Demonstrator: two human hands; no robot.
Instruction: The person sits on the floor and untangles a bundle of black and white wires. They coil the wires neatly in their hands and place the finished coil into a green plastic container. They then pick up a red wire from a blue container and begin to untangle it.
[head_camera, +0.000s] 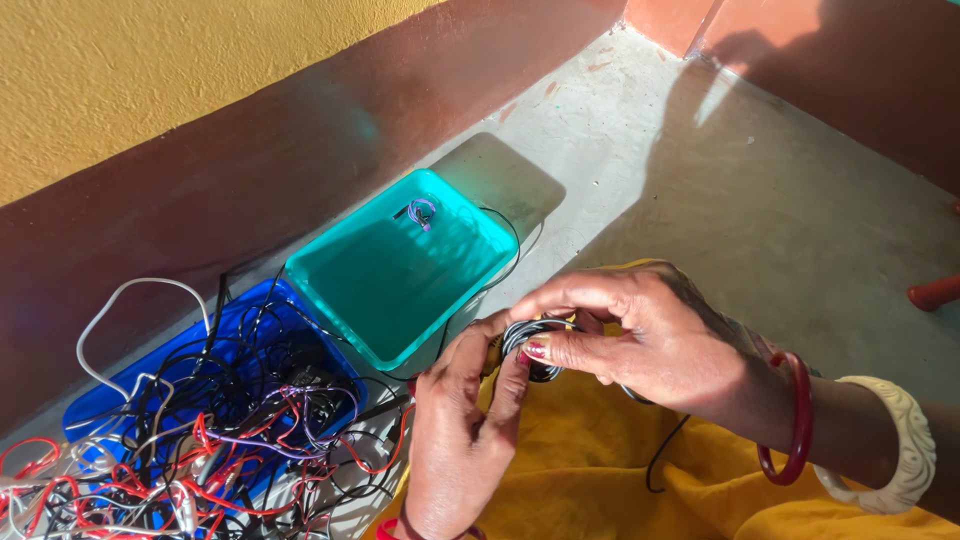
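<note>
Two hands meet over a lap draped in yellow cloth (590, 470). The left hand (462, 430) and the right hand (640, 335) together pinch one small coil of black wire (532, 345), thin, glossy and wound into a tight ring; its loose tail hangs down across the cloth. The right thumb and fingers close over the top of the coil, while the left fingers grip it from below.

On the right wrist sit two bangles: one slim, smooth red bangle (797, 420) and one broad, carved white bangle (900, 445).

Two plastic trays rest on the rough grey concrete floor (720, 190), along its edge by the dark red wall base. The teal tray (400, 265) is rectangular and smooth-walled, and holds one small purple wire bundle (421, 211) near its far corner. The blue tray (215, 385), just beside it, is heaped with a wire tangle (190, 450) of red, black, white and purple strands, too many to count, spilling over its near edge onto the floor.
</note>
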